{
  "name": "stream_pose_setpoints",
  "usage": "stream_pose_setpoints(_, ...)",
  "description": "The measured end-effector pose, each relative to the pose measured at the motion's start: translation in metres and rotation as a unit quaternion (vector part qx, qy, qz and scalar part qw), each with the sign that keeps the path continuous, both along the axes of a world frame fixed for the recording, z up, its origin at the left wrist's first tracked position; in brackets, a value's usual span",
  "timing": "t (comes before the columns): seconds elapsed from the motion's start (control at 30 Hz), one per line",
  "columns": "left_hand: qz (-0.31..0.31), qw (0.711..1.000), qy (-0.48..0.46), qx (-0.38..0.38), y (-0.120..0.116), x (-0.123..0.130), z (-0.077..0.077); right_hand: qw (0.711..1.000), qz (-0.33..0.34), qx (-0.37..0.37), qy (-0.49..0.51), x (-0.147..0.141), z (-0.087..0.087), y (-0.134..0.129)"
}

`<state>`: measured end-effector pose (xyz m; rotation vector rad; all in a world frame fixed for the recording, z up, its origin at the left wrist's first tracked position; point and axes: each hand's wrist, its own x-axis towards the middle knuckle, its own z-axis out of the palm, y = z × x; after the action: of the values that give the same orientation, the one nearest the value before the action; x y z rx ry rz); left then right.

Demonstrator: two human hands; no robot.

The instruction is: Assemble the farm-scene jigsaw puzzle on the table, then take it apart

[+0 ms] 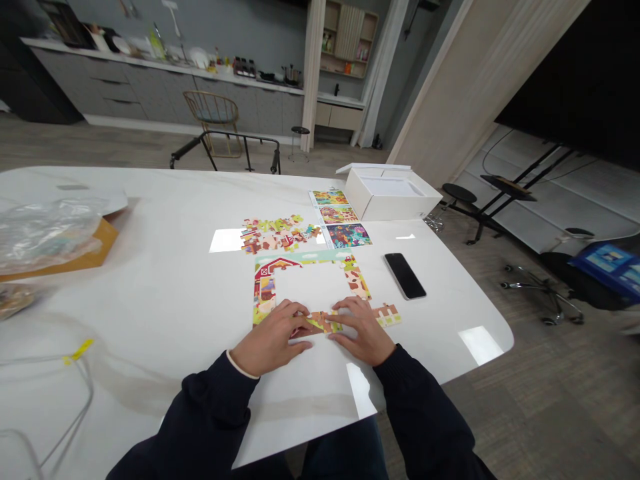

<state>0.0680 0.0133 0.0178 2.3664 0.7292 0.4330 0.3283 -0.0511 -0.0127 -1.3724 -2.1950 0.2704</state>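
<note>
Touching the near strip [319, 321] of a puzzle frame [320, 256] on the worktop [170, 280] with left hand [270, 339] and right hand [367, 335]; cannot tell whether pinched in either grip; top and sides joined, loose pieces [275, 239] beyond.

On the white surface [165, 287], a black phone [405, 275] lies face up between 3 and 4 o'clock. At 9 o'clock, crumpled clear plastic [47, 227] rests over a tan sheet [107, 241]; at 8, thin cables [83, 393] carry a yellow tag [80, 351]. Beyond the surface, a black tubular frame [245, 138] stands at 10 o'clock, with a gold-coloured chair [211, 110] behind it. A round stool [300, 131] stands between 11 and 12, near the grey kitchen cabinets [165, 90]. An open wall shelf [349, 40] hangs near 12. A large dark screen [580, 80] fills 2 o'clock; a blue package [607, 267] sits at 3, near a wheeled chair base [545, 293].
</note>
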Motion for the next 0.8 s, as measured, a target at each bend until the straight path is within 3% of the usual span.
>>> stream_pose_setpoints(0.8,0.001,1.0,0.014,-0.001,0.0001,-0.0007,-0.0012,1.0,-0.004,-0.002,0.001,-0.0015,-0.0034,-0.0002)
